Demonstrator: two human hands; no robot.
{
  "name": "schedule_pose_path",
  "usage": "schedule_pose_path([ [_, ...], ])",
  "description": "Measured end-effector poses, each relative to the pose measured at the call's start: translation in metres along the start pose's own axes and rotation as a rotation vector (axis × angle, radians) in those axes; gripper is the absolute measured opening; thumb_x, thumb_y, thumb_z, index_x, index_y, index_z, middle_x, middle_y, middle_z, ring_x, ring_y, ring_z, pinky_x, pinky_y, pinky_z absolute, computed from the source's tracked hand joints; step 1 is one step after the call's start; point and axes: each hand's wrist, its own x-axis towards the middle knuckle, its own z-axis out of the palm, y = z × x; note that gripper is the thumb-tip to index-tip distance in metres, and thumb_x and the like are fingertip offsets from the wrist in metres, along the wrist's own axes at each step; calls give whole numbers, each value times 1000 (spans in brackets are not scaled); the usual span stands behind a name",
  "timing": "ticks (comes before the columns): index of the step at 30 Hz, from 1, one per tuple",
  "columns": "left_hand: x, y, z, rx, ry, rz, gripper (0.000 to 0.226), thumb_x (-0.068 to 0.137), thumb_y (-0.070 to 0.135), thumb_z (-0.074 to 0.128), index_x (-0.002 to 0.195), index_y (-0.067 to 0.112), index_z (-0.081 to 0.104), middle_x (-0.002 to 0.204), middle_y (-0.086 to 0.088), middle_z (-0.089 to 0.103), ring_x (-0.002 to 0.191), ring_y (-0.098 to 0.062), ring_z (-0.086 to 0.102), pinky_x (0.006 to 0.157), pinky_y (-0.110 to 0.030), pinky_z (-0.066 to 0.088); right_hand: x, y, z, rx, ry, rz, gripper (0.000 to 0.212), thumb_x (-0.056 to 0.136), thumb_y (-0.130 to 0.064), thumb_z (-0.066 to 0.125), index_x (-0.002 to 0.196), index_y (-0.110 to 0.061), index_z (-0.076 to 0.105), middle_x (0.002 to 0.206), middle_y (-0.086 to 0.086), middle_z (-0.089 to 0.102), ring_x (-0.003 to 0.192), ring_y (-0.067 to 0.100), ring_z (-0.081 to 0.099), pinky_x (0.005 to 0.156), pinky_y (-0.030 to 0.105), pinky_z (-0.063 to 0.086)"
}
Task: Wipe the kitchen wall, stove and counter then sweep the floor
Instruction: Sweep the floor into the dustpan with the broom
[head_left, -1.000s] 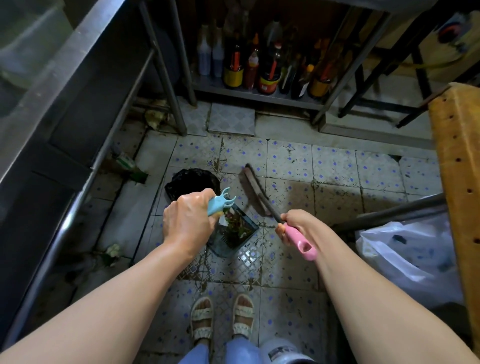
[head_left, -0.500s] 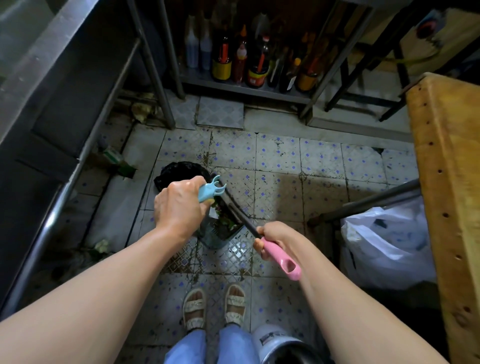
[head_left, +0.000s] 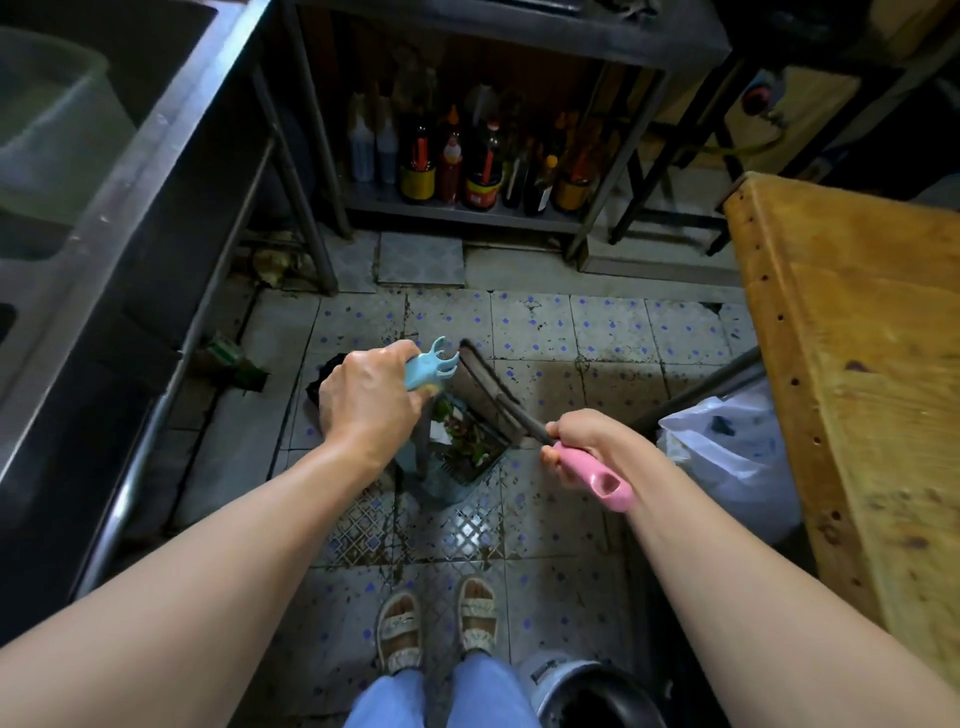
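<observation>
My left hand (head_left: 370, 400) grips the light blue handle (head_left: 431, 364) of an upright dustpan (head_left: 457, 457) that stands on the tiled floor (head_left: 597, 332). Green scraps and bits of litter lie inside the pan. My right hand (head_left: 587, 447) grips the pink handle (head_left: 597, 475) of a small broom. Its dark brush head (head_left: 488, 395) is raised over the pan's right edge and slants up towards the blue handle. A black bag (head_left: 324, 376) lies on the floor just behind my left hand, mostly hidden by it.
A steel sink counter (head_left: 130, 171) runs along the left. Sauce bottles (head_left: 452, 166) stand on a low shelf ahead. A wooden table (head_left: 862, 374) is at the right, with a white plastic bag (head_left: 727, 452) under it. Litter (head_left: 228, 358) lies under the counter. A pot (head_left: 587, 696) stands by my feet.
The broom head swept from the floor beyond the pan into the pan, and has now lifted up over its right edge. My left hand kept hold of the blue handle.
</observation>
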Motion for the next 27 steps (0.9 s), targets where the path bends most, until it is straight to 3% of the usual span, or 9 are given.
schedule_pose_path([
  [9, -11, 28, -36, -11, 66, 47, 26, 79, 41, 70, 101, 27, 66, 86, -1, 68, 86, -26, 61, 66, -31, 39, -40, 5, -41, -24, 95, -74, 12, 101, -15, 33, 95, -13, 42, 63, 7, 45, 22, 8, 40, 30, 10, 34],
  [20, -9, 68, -70, 78, 150, 52, 29, 79, 41, 71, 98, 19, 67, 89, -6, 68, 89, -29, 61, 68, -31, 38, -67, -28, -62, -40, 21, -152, 20, 102, -13, 32, 85, -15, 44, 65, 4, 45, 25, 7, 41, 30, 10, 34],
  [27, -14, 73, -106, 145, 228, 64, 32, 76, 46, 72, 97, 21, 67, 89, -5, 69, 90, -28, 62, 67, -30, 35, -90, -44, -51, -84, -18, -186, 9, 100, -14, 40, 94, -14, 47, 58, 4, 48, 28, 8, 43, 29, 13, 33],
])
